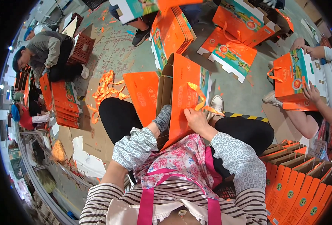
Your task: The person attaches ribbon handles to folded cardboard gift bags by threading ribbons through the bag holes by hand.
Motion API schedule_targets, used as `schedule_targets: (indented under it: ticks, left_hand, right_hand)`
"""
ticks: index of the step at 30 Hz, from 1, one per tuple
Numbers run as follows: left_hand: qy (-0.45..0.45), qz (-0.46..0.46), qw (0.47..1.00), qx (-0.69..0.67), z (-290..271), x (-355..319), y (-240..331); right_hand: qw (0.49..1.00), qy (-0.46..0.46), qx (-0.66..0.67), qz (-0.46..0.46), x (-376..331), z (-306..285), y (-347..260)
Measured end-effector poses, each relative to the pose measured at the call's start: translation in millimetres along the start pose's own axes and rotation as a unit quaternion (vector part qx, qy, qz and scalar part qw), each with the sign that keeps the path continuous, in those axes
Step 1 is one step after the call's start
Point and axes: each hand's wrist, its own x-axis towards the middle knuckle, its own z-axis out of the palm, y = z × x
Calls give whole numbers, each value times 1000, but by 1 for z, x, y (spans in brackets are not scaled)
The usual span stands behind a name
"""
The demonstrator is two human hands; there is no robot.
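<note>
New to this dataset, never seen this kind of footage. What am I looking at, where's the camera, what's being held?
There is no robot: a person works with bare hands. The one picture comes from a wide fisheye camera worn on the person's head, looking down, so straight edges bend near the rim and the forearms enter from below.

The person sits low, knees apart, with a folded orange cardboard box propped upright between the legs. The right hand pinches an orange ribbon handle at the box's front panel. The left hand, in a grey glove, reaches inside the box; its fingers are hidden.

Around them on the concrete floor: loose orange ribbons, flat printed box blanks, and a row of folded orange boxes at lower right. Other people sit nearby handling similar boxes.
</note>
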Motion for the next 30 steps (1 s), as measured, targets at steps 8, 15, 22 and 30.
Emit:
schedule_targets:
  ticks: [8,15,22,30]
  left_hand:
    - [0,12,1000,14,15,-14,14]
    - [-85,-57,994,-45,34,-44,42]
    - [-83,-7,996,25,16,-36,49]
    - [-65,54,996,26,20,-90,96]
  right_hand:
    - [938,81,265,211,6,19,3]
    - [946,74,235,212,8,22,18]
    - [892,123,340,271,32,-49,24]
    - [858,159,428,234,28,-129,6]
